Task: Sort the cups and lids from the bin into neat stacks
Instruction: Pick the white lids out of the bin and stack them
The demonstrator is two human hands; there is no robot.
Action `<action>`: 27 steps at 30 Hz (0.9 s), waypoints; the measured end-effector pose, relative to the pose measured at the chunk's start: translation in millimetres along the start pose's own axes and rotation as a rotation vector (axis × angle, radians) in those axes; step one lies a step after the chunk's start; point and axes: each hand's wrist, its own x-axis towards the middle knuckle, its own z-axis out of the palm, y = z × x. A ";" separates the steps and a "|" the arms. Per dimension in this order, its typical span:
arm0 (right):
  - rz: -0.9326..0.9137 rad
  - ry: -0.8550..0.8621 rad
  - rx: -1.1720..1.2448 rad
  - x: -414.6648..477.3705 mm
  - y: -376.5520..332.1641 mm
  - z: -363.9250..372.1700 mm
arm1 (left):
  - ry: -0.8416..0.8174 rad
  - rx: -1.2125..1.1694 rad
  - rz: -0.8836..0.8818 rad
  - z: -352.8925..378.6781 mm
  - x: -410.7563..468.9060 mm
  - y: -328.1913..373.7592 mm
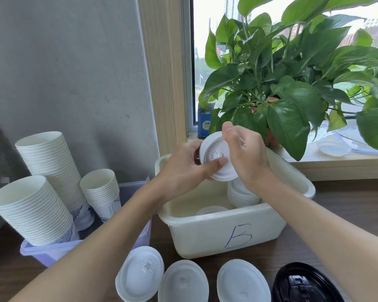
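Note:
Above the white bin [223, 236] marked "B", my left hand [183, 171] grips a stack of white lids [216, 158], thumb across its top face. My right hand [244, 151] holds the same stack from the right, fingers curled at its upper rim. Inside the bin lie another stack of white lids [241, 195] and a single lid [212, 210]. Three stacks of white paper cups [50, 162] [31, 210] [103, 190] stand in a purple bin [50, 251] at the left. Along the near edge sit three white lid stacks [140, 273] [183, 282] [242, 282] and a black lid stack [303, 284].
A large potted plant [292, 83] stands on the window sill behind the bin, its leaves hanging over the bin's far right. A blue box [205, 123] and clear plastic lids [334, 147] lie on the sill. A grey wall rises behind the cups.

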 end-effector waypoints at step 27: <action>0.445 -0.957 -0.447 -4.4 38.5 18.0 | 0.235 0.335 -0.105 -50.8 -12.9 -34.6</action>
